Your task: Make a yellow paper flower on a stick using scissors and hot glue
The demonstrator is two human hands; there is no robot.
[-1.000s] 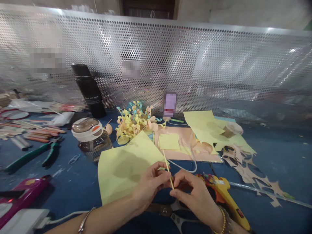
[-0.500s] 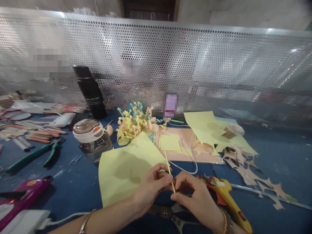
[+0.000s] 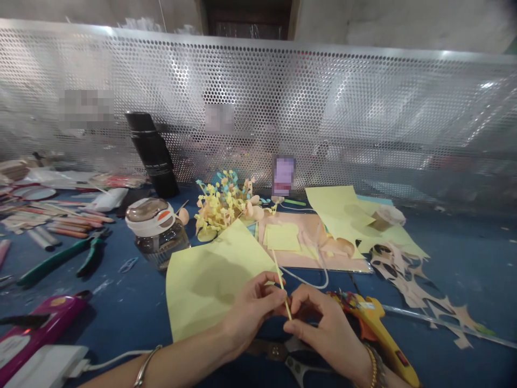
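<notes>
A thin pale-yellow stick (image 3: 278,267) slants between my two hands, low in the middle of the view. My left hand (image 3: 256,304) pinches it between thumb and fingers. At the lower end of the stick, my right hand (image 3: 319,326) has its thumb and fingers closed around it. A large yellow paper sheet (image 3: 205,275) lies beneath and left of my left hand. Small yellow paper squares (image 3: 281,237) rest on a peach sheet (image 3: 343,264) just beyond the stick's upper end. Partly hidden under my hands is a pair of scissors (image 3: 278,353).
A yellow glue gun (image 3: 388,345) lies right of my right hand, near peach paper scraps (image 3: 404,275). To the left are a glass jar (image 3: 157,237), green-handled pliers (image 3: 60,258) and a magenta tool (image 3: 44,328). Paper flowers (image 3: 226,205) and a black bottle (image 3: 153,156) stand behind.
The camera view has shifted slightly, moving the left-side objects a little to the right. Both hands keep nearly the same grip and position on the stick.
</notes>
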